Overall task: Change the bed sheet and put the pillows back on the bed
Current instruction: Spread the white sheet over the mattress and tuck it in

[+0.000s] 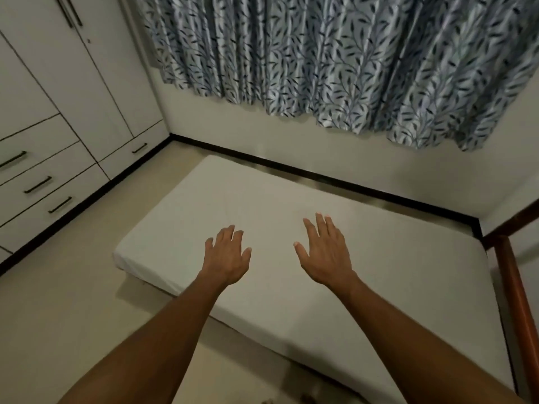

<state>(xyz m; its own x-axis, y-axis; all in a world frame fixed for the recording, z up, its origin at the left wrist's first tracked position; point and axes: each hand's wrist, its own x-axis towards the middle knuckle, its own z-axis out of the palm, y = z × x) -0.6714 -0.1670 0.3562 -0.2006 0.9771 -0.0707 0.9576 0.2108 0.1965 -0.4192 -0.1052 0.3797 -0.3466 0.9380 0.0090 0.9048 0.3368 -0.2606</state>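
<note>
dim warm light; soft focus; wide-angle bending at edges; faint shadows

Floor [58,310]: pale, smooth; carries the mattress [393,287] before me.
Mattress: white, lying flat on the floor, far long side near the wall [291,135].
Surface: smooth white fabric.

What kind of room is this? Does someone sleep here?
Most likely a bedroom. A low, white-covered mattress lies by the wall, a white wardrobe with drawers stands on the left, and a leaf-patterned curtain hangs behind.
</note>
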